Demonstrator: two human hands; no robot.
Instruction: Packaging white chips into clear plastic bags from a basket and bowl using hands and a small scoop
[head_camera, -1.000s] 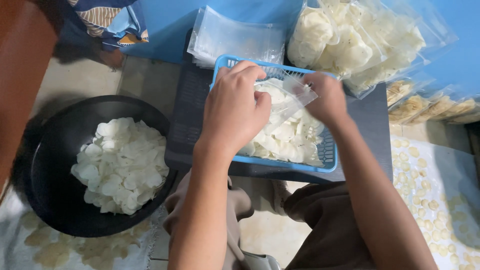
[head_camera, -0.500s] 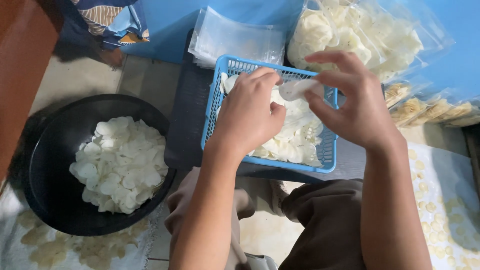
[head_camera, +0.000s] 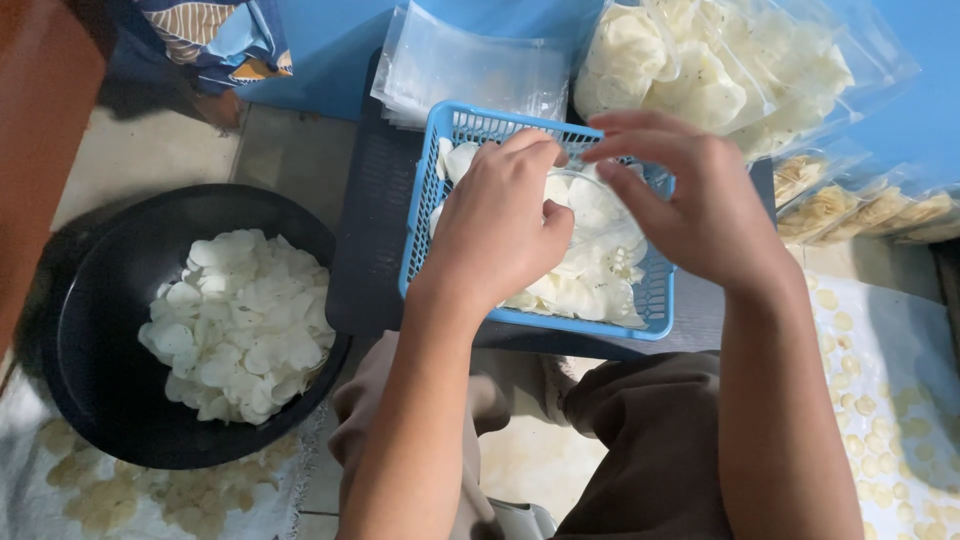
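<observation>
A blue plastic basket (head_camera: 432, 190) of pale white chips sits on a dark board in front of me. Over it, my left hand (head_camera: 497, 225) and my right hand (head_camera: 695, 200) together hold a small clear plastic bag (head_camera: 590, 205). The left fingers are curled at the bag's mouth, and the right fingers pinch its other edge. White chips show through the bag and fill the basket under it. How full the bag is stays hidden behind my hands.
A black round basin (head_camera: 110, 380) of white chips (head_camera: 240, 325) stands at the left on a patterned cloth. A stack of empty clear bags (head_camera: 470, 65) lies behind the basket. Filled bags of chips (head_camera: 720, 70) pile at the back right. My knees are below.
Both hands have lifted from pressing into the basket. The right hand swung up and leftward, and the two hands now meet around the clear bag above the chips.
</observation>
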